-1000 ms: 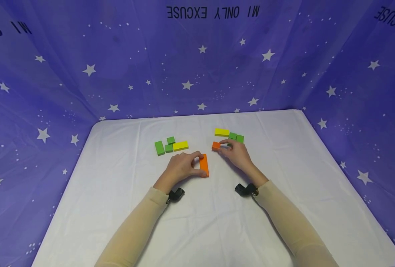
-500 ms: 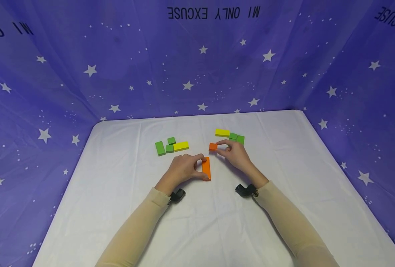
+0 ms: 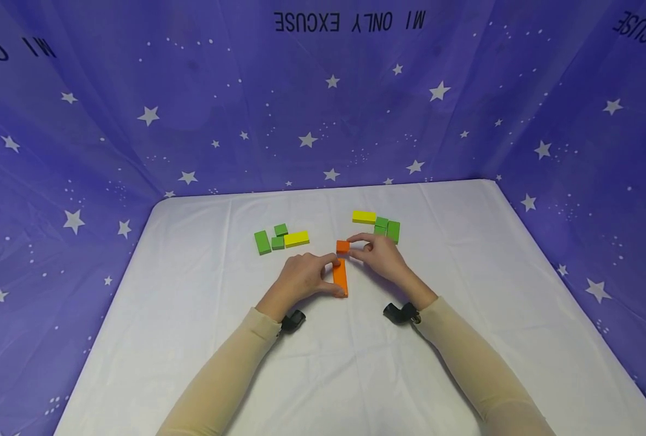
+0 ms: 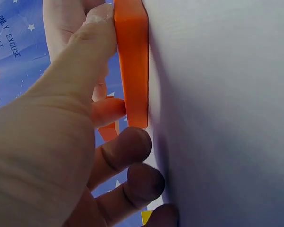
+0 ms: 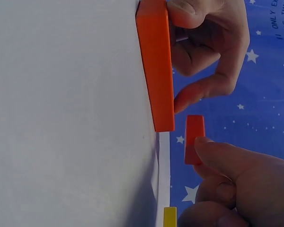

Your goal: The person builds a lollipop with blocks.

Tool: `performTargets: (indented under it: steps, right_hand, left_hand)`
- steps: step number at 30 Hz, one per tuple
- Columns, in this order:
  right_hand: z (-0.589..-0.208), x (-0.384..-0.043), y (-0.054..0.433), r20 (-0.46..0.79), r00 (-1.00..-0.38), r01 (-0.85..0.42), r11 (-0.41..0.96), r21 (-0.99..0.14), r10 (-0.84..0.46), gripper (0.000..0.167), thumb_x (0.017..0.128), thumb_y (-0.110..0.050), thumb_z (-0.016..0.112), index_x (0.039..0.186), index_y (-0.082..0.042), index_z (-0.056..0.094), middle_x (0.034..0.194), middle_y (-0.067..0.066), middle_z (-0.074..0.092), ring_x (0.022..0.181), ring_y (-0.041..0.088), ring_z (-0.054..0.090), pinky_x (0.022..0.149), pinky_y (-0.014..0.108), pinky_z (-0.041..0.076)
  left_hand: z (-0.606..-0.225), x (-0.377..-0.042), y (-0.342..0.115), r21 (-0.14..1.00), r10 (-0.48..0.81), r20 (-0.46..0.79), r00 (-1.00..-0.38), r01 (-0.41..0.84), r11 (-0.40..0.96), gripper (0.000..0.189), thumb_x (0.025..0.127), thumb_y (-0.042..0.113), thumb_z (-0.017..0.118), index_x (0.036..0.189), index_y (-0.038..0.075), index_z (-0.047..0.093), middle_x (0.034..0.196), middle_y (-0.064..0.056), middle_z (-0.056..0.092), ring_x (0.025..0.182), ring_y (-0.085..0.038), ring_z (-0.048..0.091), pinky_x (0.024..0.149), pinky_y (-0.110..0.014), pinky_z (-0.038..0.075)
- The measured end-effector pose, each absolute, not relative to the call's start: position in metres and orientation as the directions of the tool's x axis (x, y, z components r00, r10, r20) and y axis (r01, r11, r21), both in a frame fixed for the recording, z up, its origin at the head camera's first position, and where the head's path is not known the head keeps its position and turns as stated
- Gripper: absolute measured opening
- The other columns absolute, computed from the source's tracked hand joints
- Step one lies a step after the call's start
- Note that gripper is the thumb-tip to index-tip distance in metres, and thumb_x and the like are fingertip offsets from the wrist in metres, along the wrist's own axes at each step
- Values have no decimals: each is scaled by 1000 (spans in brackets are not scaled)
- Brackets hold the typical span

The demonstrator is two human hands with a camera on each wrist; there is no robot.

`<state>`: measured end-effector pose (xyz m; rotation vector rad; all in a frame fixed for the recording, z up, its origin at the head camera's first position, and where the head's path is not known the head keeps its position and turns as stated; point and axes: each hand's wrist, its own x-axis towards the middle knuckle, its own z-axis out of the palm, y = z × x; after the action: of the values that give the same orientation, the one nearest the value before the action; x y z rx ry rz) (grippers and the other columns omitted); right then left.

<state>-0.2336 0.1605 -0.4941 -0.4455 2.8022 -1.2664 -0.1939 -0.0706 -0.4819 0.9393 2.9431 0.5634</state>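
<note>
A long orange block (image 3: 340, 278) lies flat on the white table. My left hand (image 3: 303, 275) spans it, thumb at the near end and index finger at the far end, both on its upper face in the left wrist view. My right hand (image 3: 380, 251) pinches a small orange block (image 3: 343, 246) between thumb and fingers. In the right wrist view this small block (image 5: 194, 137) is held off the table, just past the long block's far end and apart from it. The left hand partly hides the small block (image 4: 109, 132) in the left wrist view.
Left of centre lie a yellow block (image 3: 297, 239), a tall green block (image 3: 262, 242) and two small green blocks (image 3: 281, 229). Behind the right hand are another yellow block (image 3: 363, 217) and a few green blocks (image 3: 392, 231). A starry purple cloth (image 3: 301, 109) surrounds the table (image 3: 192, 315).
The long orange block has slid slightly right and nearer with my left hand. My right hand has carried the small orange block left and slightly nearer, in line with the long block's far end.
</note>
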Motion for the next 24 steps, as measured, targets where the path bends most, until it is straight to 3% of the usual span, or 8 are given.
performTargets:
  steps: [14,24]
  right_hand:
    - [-494,-231,155,52,-945,-264,662,-701,-322,29,88,-39,74,114,-26,73,49,-3,44,42,11,35,44,26,25]
    - [-497,-229,154,35,-942,-262,668,-696,-333,28,89,-36,74,115,-25,73,51,-4,42,44,11,35,44,25,25]
  left_hand:
    - [-482,-193,-67,304,566,108,-817,569,764,70,63,76,74,115,30,63,55,7,36,49,-12,37,47,-30,27]
    - [-482,-190,-65,308,574,110,-811,577,756,72,62,76,74,115,30,64,57,11,48,50,-11,44,48,-29,33]
